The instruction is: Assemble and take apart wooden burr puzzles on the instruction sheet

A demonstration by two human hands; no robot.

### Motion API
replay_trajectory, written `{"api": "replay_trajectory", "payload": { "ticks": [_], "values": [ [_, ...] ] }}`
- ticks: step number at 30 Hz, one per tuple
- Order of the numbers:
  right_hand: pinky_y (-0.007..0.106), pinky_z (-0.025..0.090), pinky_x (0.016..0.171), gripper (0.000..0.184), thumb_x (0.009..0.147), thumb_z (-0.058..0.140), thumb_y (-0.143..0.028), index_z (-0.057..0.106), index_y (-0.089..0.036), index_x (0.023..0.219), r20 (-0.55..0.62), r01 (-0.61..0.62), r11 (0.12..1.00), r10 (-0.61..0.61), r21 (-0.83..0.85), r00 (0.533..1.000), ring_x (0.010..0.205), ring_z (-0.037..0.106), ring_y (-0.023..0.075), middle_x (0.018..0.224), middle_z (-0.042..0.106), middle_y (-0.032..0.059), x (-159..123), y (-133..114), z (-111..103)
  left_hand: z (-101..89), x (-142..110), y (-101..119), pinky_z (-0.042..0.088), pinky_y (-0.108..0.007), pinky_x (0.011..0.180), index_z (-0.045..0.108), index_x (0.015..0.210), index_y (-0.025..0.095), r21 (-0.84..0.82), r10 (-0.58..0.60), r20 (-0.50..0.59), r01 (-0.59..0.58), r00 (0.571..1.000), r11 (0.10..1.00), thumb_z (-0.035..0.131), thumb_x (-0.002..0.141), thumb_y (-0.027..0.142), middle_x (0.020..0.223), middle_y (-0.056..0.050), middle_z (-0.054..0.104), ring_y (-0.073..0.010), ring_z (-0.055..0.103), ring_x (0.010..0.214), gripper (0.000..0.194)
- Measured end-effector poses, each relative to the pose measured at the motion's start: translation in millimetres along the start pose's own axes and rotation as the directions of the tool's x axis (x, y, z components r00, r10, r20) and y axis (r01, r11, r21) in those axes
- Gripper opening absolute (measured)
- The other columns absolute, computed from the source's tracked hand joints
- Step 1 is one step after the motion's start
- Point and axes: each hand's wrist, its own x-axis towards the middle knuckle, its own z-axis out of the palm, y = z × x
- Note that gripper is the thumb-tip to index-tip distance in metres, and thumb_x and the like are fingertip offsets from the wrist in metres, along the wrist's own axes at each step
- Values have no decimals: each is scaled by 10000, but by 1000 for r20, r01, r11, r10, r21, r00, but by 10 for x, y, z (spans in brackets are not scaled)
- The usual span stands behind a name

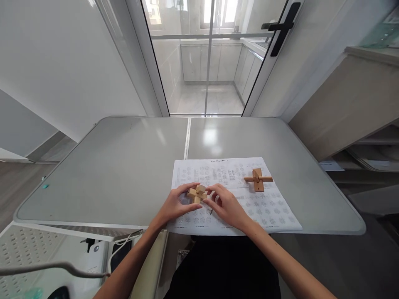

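A light wooden burr puzzle, made of crossed blocks, is held between my two hands just above a printed sheet. My left hand grips it from the left, thumb below and fingers above. From the right, my right hand closes its thumb and fingertips on the puzzle's right end. A second, darker wooden puzzle, cross-shaped with a thin rod through it, lies on the sheet to the right of my hands. Small diagrams cover the paper.
The grey folding table has a seam across its middle. Beyond it stands a glass door with a black handle. A wooden shelf is at the right. A white perforated surface with a cable lies low at the left.
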Motion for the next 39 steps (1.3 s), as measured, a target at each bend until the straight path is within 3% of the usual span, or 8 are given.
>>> {"api": "replay_trajectory", "payload": {
  "ticks": [9,17,21,28,35,39],
  "values": [
    [314,525,700,168,1051,586,-367,689,-250,1113,-39,52,997,-50,56,998,726,629,168,940,691,31,-3,51,145,-14,11,-25,527,-425,1112,642,1403,267,-11,9,2,-9,1000,1000,869,793,451,1349,-70,731,-287,679,1256,676],
    [310,512,625,207,1061,565,-386,701,-244,1126,-124,41,989,-23,144,992,716,620,175,1005,705,60,-30,18,80,-5,21,-29,532,-412,1067,644,1386,260,-5,-7,-5,7,1000,1000,872,793,451,1287,-60,741,-263,693,1159,663],
    [307,538,651,196,1047,596,-384,718,-241,1102,-133,17,988,4,155,991,754,642,173,1057,709,67,-88,-14,31,15,9,-19,542,-409,1025,653,1376,265,21,-6,-4,6,1000,1000,878,785,481,1244,-57,745,-249,687,1088,668],
    [328,580,716,249,1064,553,-409,719,-246,1155,-202,-11,979,53,204,978,827,672,197,1050,710,68,-173,-103,99,19,2,-32,547,-432,1046,660,1346,257,58,19,-40,-17,999,998,864,794,496,1298,-73,733,-264,689,1141,635],
    [344,549,692,303,1070,526,-463,706,-221,1099,-416,-164,986,134,-38,899,764,630,200,1007,682,84,-223,56,48,29,12,-31,563,-432,1037,665,1344,256,102,16,-68,-9,998,995,860,801,484,1291,-74,739,-259,701,1117,620],
    [334,549,700,266,1066,546,-427,703,-215,1102,-419,-168,971,84,-168,904,796,648,202,1035,670,89,-223,132,96,26,12,-35,568,-430,1031,658,1353,255,130,22,-58,-15,998,991,852,811,492,1306,-78,730,-262,697,1130,624]
  ]
}}
